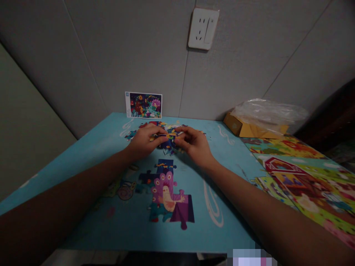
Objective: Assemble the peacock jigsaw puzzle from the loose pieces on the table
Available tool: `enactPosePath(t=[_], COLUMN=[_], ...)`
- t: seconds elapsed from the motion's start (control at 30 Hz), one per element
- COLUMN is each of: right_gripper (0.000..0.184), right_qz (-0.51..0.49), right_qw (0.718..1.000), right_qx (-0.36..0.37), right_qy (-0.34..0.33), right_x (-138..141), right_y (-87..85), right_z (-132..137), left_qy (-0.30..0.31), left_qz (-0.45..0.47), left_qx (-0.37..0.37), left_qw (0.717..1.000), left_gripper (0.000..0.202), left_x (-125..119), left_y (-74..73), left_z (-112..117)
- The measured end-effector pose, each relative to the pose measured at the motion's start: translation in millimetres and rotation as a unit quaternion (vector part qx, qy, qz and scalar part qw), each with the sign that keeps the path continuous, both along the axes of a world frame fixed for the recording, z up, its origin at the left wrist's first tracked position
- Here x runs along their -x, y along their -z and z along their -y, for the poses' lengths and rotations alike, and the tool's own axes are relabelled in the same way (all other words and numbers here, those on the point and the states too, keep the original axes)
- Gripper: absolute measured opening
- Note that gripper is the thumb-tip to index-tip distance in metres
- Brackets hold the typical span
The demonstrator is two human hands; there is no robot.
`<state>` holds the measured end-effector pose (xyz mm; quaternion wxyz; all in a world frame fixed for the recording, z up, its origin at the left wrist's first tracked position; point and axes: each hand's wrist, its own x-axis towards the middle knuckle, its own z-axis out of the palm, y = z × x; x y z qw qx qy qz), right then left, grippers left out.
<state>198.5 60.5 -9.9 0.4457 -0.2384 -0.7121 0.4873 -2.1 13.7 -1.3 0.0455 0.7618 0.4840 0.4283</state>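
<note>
Both hands meet over the far middle of the blue table (91, 147). My left hand (145, 139) pinches the left side of dark blue puzzle pieces (169, 139) with yellow marks. On the right side of the same pieces, the thumb and fingers of my right hand (194, 145) are closed. Whether the two hands hold one piece or two joined ones, I cannot tell. Several loose puzzle pieces (154, 123) lie behind the hands, partly hidden by them. Nearer to me is a joined puzzle section (169, 199) showing a purple many-eyed creature.
A picture card (145, 105) of the puzzle leans against the grey wall (138, 55). At the right, a yellow box (249, 129) carries clear plastic wrap (269, 112). A colourful farm puzzle (305, 177) covers the table's right side. Above is a wall socket (203, 29).
</note>
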Motion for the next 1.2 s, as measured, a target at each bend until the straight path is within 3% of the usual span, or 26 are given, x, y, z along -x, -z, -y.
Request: enactPosePath(t=[0.13, 0.27, 0.43, 0.53, 0.67, 0.77, 0.87, 1.0, 1.2], right_gripper=[0.034, 0.029, 0.029, 0.03, 0.025, 0.025, 0.029, 0.036, 0.042], right_qz=[-0.01, -0.002, -0.075, -0.111, -0.106, -0.081, -0.05, -0.062, -0.044], right_qw=[0.995, 0.991, 0.983, 0.98, 0.983, 0.989, 0.994, 0.994, 0.995], right_qx=[0.099, 0.12, 0.143, 0.14, 0.113, 0.075, 0.068, 0.073, 0.091], right_qy=[0.024, 0.063, 0.085, 0.086, 0.099, 0.098, 0.074, 0.052, -0.009], right_x=[-3.1, -5.0, -6.9, -8.4, -9.1, -7.8, -5.2, -2.3, -0.5], right_y=[-4.3, -5.0, -1.3, -1.0, -1.8, -1.2, -0.4, -1.2, -1.0], right_z=[-2.9, -3.5, -9.4, -12.8, -14.0, -11.4, -6.9, -2.2, -1.6], left_qy=[-0.02, -0.048, -0.161, -0.215, -0.225, -0.201, -0.101, 0.008, 0.025], left_qz=[0.011, 0.052, 0.111, 0.066, -0.071, -0.118, -0.075, -0.014, 0.128], left_qx=[0.01, 0.032, 0.053, 0.093, 0.131, 0.054, 0.002, 0.039, 0.094], left_qw=[1.0, 0.997, 0.979, 0.97, 0.963, 0.971, 0.992, 0.999, 0.987], left_gripper=[0.025, 0.023, 0.026, 0.027, 0.028, 0.031, 0.034, 0.029, 0.024], left_x=[0.0, -3.8, -2.3, 7.4, 16.7, 13.0, 3.3, -6.7, -7.2], left_y=[-1.4, -1.7, -3.3, -0.4, 4.3, 1.8, -2.9, -3.3, -2.7], left_z=[-0.3, 2.3, 2.0, -6.1, -14.8, -11.4, -2.6, 4.2, 3.4])
